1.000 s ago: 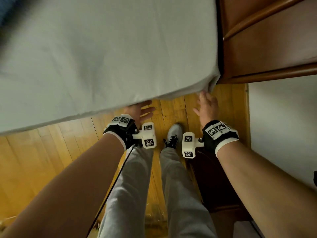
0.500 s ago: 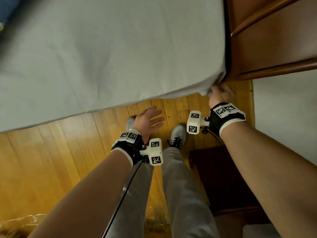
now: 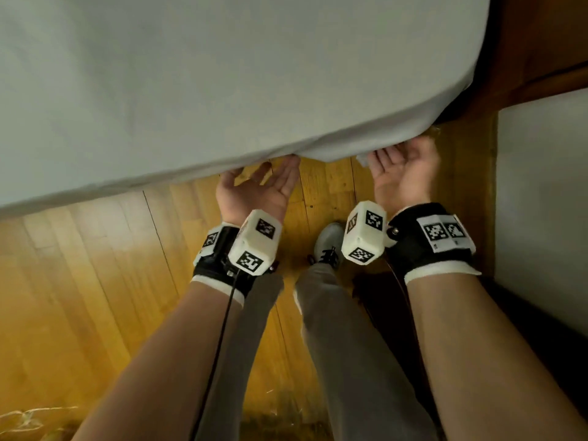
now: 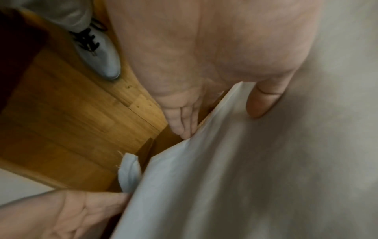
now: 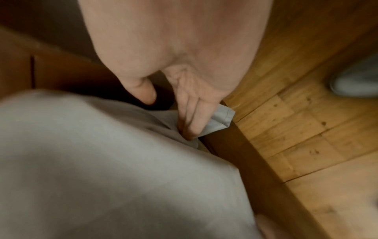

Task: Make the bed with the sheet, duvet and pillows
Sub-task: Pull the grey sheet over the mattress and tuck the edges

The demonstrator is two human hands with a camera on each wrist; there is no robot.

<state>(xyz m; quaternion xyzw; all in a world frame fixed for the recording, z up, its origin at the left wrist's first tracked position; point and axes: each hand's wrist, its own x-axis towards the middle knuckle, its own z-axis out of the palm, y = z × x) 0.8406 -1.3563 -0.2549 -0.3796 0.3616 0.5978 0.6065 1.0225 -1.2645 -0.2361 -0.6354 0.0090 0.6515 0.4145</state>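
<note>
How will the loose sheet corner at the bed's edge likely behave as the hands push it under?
Probably floppy: the sheet drapes over the bed edge, and its loose corner folds under the right hand's fingers. Likely light, since straight fingers alone move it. It may slip back out; the left hand only touches the hem.

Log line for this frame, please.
stage: tucking sheet at bed corner | left hand: palm-up, fingers under edge | right hand: same, corner
</note>
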